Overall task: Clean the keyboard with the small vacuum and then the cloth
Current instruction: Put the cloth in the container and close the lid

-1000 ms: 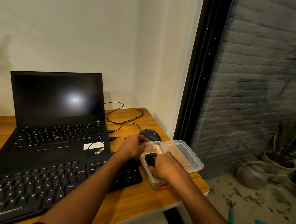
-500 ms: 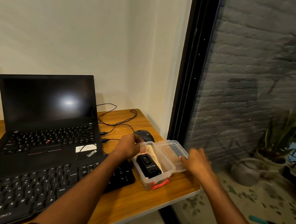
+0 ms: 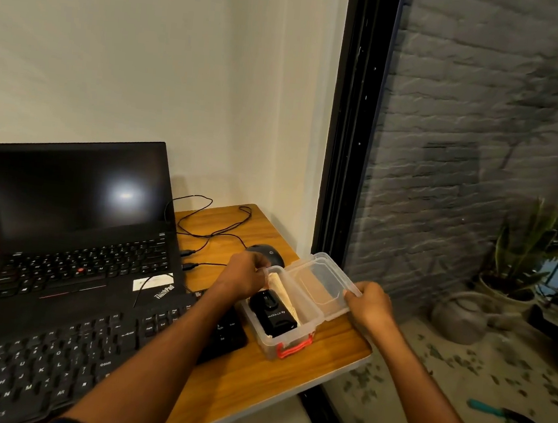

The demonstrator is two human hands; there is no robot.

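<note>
While the left hand point(image 3: 246, 277) gripped the clear box point(image 3: 286, 341) holding the small vacuum point(image 3: 271, 315), the right hand point(image 3: 369, 303) pinched its lid point(image 3: 321, 284)

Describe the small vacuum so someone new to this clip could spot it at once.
Start at the wooden desk and go to its right end, where a clear plastic box with a red latch sits beside the black keyboard. The small vacuum lies inside it: a stubby black device against something cream, the box's only dark thing.
</note>
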